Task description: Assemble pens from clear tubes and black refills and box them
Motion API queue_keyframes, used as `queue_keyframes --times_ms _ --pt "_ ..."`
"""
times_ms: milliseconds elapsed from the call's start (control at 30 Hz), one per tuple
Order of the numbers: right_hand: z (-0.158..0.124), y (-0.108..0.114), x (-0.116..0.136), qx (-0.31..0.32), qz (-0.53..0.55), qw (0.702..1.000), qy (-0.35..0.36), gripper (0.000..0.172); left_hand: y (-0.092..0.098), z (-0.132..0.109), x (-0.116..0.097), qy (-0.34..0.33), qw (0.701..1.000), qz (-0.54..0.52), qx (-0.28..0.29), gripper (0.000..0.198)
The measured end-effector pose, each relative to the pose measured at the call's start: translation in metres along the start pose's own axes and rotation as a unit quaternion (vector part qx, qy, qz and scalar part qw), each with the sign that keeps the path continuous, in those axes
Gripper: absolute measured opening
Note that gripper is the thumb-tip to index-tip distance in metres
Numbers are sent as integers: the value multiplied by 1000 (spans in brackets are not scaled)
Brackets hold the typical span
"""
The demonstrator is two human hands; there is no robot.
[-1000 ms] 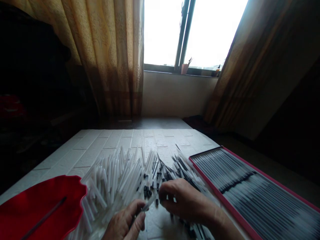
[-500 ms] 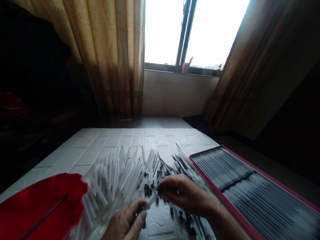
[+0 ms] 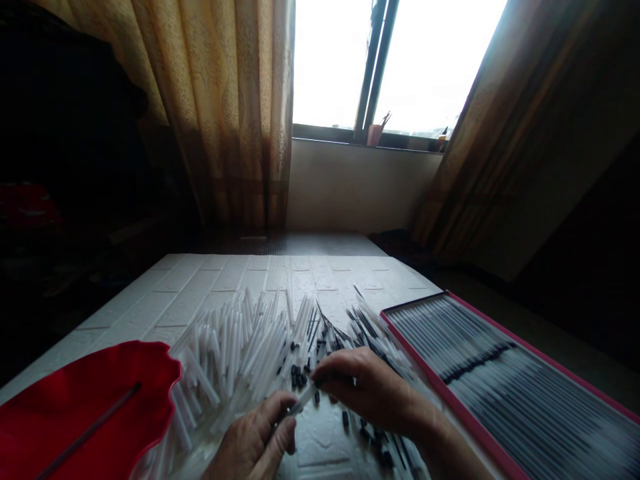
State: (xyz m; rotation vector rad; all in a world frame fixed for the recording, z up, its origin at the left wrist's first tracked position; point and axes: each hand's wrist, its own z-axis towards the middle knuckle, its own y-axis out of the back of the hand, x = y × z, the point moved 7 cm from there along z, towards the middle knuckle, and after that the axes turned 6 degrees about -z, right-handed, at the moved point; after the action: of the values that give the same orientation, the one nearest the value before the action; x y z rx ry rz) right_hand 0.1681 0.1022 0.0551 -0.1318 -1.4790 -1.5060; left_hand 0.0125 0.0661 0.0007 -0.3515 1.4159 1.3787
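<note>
My left hand (image 3: 263, 430) is closed around a translucent white pen barrel (image 3: 304, 399), thumb and fingers pinching its lower part. At the barrel's upper end, the fingers of my right hand (image 3: 357, 380) are pinched together; whether they also hold a small part is hidden. Just beyond the hands lie several black pen caps (image 3: 299, 375). A large heap of loose translucent barrels (image 3: 235, 347) spreads behind and left of my left hand. Thin dark refills (image 3: 363, 323) lie mixed with pale tubes beyond my right hand, and more black caps (image 3: 367, 433) are scattered below my right wrist.
On the right stands a pink-rimmed tray (image 3: 417, 353) filled with rows of pens. A red scalloped dish (image 3: 125, 413) with one pen (image 3: 95, 427) in it sits at the left. The white brick-patterned tabletop (image 3: 320, 270) reaches toward a curtained window (image 3: 430, 60).
The view has shifted slightly, so everything sits a little further right. Both hands keep nearly the same hold on the pen barrel.
</note>
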Motion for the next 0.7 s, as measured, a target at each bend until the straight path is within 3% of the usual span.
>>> queue_keyframes --times_ms 300,533,700 --pt "0 -1 6 37 -81 996 11 17 -2 -1 0 -6 1000 5 8 16" --pt "4 -10 9 70 -194 978 -15 39 -4 -2 4 -39 999 4 -1 18" --pt "5 -16 -2 78 -166 982 -46 47 -3 -1 4 -22 1000 0 2 18"
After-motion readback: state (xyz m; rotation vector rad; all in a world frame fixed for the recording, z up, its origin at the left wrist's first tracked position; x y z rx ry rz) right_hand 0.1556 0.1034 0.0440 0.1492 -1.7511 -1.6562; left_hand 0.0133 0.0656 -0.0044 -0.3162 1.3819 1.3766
